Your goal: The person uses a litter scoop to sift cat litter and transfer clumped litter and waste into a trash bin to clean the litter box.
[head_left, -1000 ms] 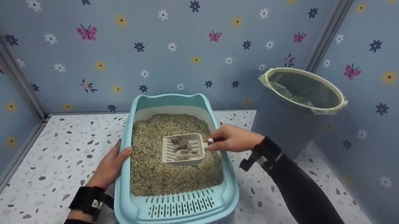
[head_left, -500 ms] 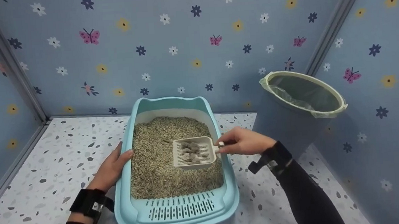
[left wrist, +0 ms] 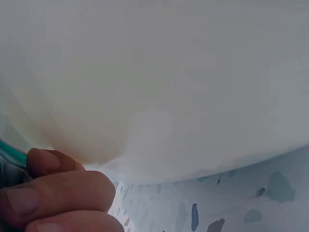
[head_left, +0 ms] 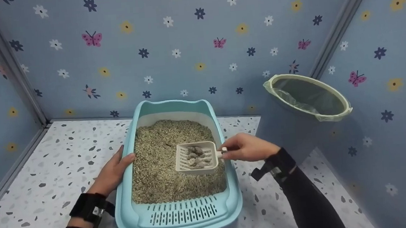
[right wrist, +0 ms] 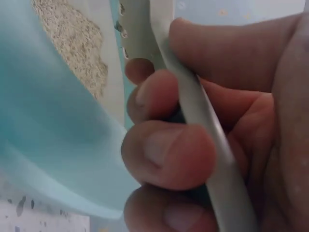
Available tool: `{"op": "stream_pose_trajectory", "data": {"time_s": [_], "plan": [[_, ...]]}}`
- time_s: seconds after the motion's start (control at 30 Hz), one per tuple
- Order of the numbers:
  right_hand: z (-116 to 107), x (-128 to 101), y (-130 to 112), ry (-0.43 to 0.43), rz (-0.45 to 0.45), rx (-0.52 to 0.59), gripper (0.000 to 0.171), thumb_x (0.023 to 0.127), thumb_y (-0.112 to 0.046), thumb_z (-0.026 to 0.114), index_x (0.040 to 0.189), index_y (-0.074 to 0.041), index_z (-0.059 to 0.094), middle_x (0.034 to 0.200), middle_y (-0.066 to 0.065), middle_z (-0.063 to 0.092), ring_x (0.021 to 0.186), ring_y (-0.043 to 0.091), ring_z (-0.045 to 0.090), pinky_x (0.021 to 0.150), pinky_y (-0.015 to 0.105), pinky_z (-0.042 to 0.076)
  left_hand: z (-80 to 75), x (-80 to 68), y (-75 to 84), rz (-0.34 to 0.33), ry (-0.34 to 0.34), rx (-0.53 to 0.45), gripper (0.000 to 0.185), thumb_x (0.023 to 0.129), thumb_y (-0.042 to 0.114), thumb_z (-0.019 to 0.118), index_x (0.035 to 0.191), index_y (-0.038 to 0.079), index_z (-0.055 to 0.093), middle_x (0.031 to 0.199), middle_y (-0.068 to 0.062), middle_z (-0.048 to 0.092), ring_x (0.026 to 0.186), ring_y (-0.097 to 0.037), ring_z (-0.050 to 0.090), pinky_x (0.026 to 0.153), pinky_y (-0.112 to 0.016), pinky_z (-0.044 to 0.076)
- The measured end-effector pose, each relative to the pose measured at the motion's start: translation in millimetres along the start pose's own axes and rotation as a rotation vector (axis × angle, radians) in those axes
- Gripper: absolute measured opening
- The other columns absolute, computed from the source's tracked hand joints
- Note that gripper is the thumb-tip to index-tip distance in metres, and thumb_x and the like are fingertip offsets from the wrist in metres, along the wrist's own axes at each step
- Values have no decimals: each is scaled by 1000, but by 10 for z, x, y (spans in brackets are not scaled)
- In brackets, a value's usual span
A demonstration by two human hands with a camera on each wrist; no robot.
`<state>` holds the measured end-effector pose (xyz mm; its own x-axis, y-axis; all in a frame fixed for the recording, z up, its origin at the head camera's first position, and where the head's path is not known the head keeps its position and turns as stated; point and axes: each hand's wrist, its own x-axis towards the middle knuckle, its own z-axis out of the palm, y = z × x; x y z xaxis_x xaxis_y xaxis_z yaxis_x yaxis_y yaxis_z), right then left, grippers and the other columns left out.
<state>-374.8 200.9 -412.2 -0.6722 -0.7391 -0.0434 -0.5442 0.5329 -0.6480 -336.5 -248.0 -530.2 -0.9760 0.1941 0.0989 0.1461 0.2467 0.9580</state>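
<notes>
A light blue litter box (head_left: pixel 179 215) full of tan pellets (head_left: pixel 156 167) stands on the speckled floor. My right hand (head_left: pixel 243 147) grips the handle of a white slotted scoop (head_left: pixel 196 158), held over the right side of the litter with grey clumps (head_left: pixel 196 156) in it. In the right wrist view my fingers (right wrist: pixel 169 154) curl round the scoop handle (right wrist: pixel 193 106), with the box wall (right wrist: pixel 53 125) beside it. My left hand (head_left: pixel 114 170) rests on the box's left rim, thumb over the edge. In the left wrist view the fingers (left wrist: pixel 58 193) lie against the pale outer wall (left wrist: pixel 169 87).
A bin (head_left: pixel 309 97) lined with a pale green bag stands at the right, in the corner of the blue flowered walls (head_left: pixel 183 40). Speckled floor (head_left: pixel 49 167) lies to the left of the box, with a narrower strip (head_left: pixel 266 202) to its right.
My right hand has carried the loaded scoop from the middle of the litter towards the box's right side. The left hand has stayed on the rim.
</notes>
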Motion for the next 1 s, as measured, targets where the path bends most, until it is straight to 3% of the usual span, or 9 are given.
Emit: {"op": "stream_pose_trajectory", "data": {"time_s": [0.17,0.4,0.57,0.77,1.0], "plan": [[106,155,-108,-29,-32,-21,29,110,-35,72,124,-13,83,88,-3,72,71,10,59,69,30,54,-18,4,7,16,3,-17,78,120,43,48,181,19,5,184,-23,14,163,-47,28,129,-64,26],[27,-56,17,17,-3,2,22,108,-26,75,123,-13,85,103,2,81,87,19,72,83,35,60,38,-10,-17,-9,-3,-14,79,119,46,49,181,23,7,183,-22,17,160,-45,33,127,-62,29],[116,115,-70,13,-27,26,24,109,-30,74,122,-12,84,93,1,76,78,12,66,75,34,60,13,-6,-10,4,6,-8,78,119,45,49,181,21,8,183,-23,19,159,-47,35,126,-63,30],[64,-36,-35,-10,6,40,25,108,-28,75,123,-9,84,99,-5,79,88,26,73,83,38,61,54,-7,-6,19,-12,-16,76,120,41,48,181,21,8,182,-23,20,159,-45,35,127,-63,30],[141,76,-174,-13,-22,3,31,110,-35,72,132,-16,81,97,-7,77,75,11,63,73,33,58,15,-10,14,20,1,-15,78,119,44,50,181,22,9,181,-23,22,157,-47,38,126,-64,31]]}}
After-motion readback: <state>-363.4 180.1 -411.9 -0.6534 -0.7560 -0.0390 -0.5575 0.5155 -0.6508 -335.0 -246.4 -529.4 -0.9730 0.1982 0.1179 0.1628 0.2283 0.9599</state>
